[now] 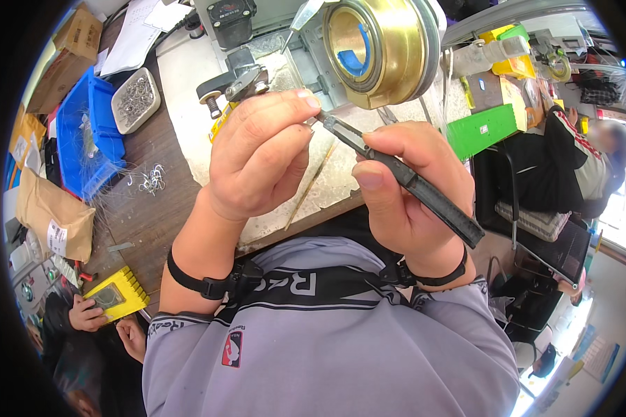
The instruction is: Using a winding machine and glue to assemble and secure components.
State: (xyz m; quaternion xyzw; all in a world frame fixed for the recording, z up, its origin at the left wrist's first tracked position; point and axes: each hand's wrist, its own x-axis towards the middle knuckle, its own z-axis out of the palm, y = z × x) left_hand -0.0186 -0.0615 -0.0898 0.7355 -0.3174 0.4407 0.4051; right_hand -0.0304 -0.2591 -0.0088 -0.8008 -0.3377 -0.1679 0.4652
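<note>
Black-handled tool (435, 201) lies aslant in the right hand (421, 174), its narrow end up by the left hand (250, 156), above the near edge of the worktop (163, 222). Largest is that brown worktop, partly covered by a pale sheet (188, 128). At its far side stands a machine with a thick brass-coloured ring (393, 66). Off to the left come a cardboard box (69, 59), a blue bin (111, 149) and a brown paper package (55, 215); to the right lies a green board (480, 132). The right hand's fingers are clamped on the tool, thumb on one side. The left hand's fingers are curled close together at its tip; whether they grip anything, I cannot tell. Smaller yet is a white dish (116, 105) of metal bits, beside the blue bin. A thin stick (309, 187) lies on the sheet below the hands. Smallest are the loose hooks (151, 181) heaped on bare wood.
</note>
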